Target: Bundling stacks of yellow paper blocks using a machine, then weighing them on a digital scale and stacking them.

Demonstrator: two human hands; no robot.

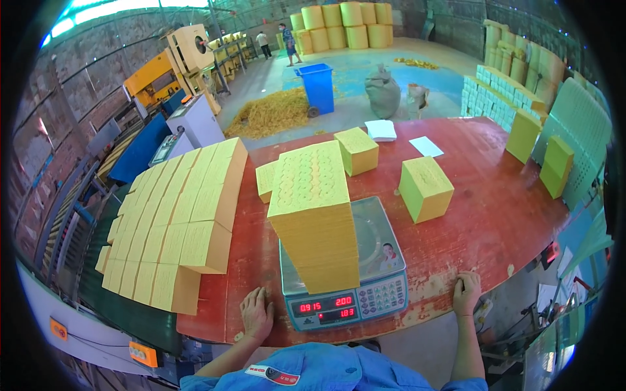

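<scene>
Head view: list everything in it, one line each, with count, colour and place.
Scale: one, grey, table's near edge, lit red digits.
Tall stack: one, yellow sheets, on the scale.
Blocks: about six loose, yellow, on the table.
Packed stacks: many, yellow, in rows at the table's left.
Table: one, red-brown.
White sheets: two lots, far table edge.
Bin: one, blue, on the floor beyond.
Shreds: one yellow heap, beside the bin.
Sacks: two, grey, right of the bin.
Rolls: many, yellow, stacked at the back.
People: two, far back.
Left hand: flat on the table edge.
Right hand: on the table edge.
</scene>
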